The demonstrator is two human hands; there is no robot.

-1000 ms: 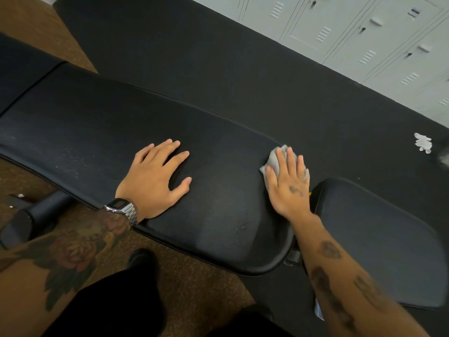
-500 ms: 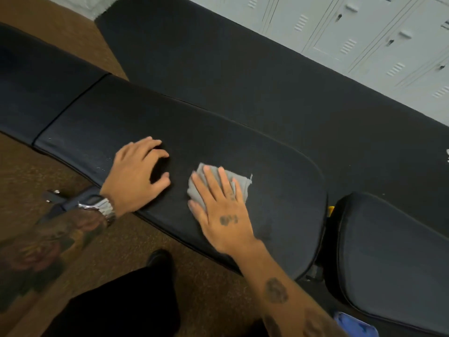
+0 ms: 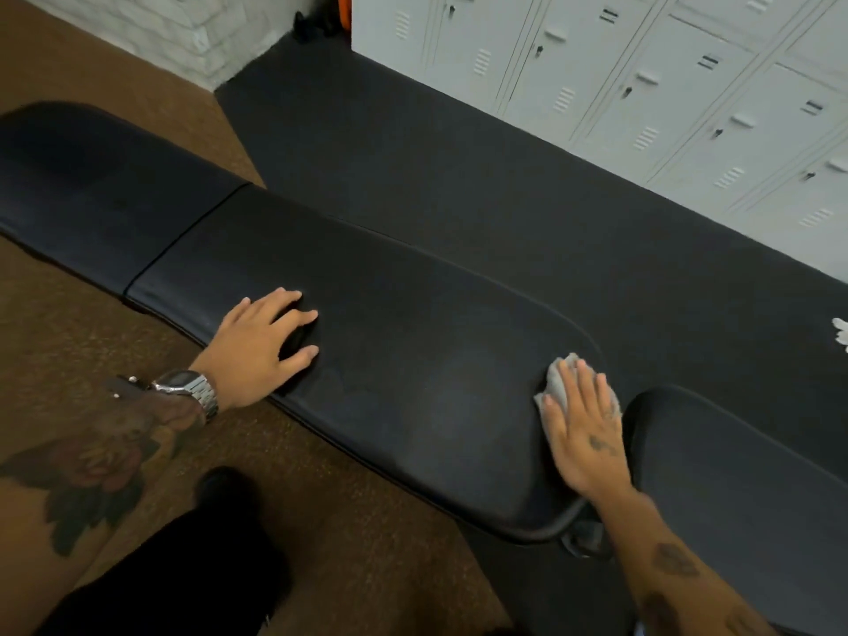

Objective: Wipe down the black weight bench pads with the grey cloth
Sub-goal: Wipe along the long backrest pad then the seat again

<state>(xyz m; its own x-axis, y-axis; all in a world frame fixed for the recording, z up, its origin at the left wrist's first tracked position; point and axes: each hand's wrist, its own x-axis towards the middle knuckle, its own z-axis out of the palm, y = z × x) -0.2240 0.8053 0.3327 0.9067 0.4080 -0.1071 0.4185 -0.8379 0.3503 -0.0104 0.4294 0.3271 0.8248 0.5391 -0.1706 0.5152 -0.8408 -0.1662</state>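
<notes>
A long black bench pad (image 3: pixel 413 342) runs across the middle of the view. A second pad (image 3: pixel 92 195) joins it at the left, and a separate seat pad (image 3: pixel 743 488) lies at the right. The grey cloth (image 3: pixel 557 383) is at the long pad's right end, near the gap to the seat pad. My right hand (image 3: pixel 585 433) lies flat on the cloth with fingers spread, pressing it onto the pad. My left hand (image 3: pixel 261 346) rests on the pad's near edge further left, fingers apart, holding nothing.
White lockers (image 3: pixel 642 84) line the far side beyond a black floor mat (image 3: pixel 459 176). Brown carpet (image 3: pixel 367 521) lies under me, with my dark shoe (image 3: pixel 225 488) by the bench. A white scrap (image 3: pixel 839 330) lies on the mat at right. A white brick wall (image 3: pixel 160 25) stands at top left.
My right hand has slid the cloth from the pad's middle back to its right end. My left hand has stayed planted on the near edge. The view has pulled back.
</notes>
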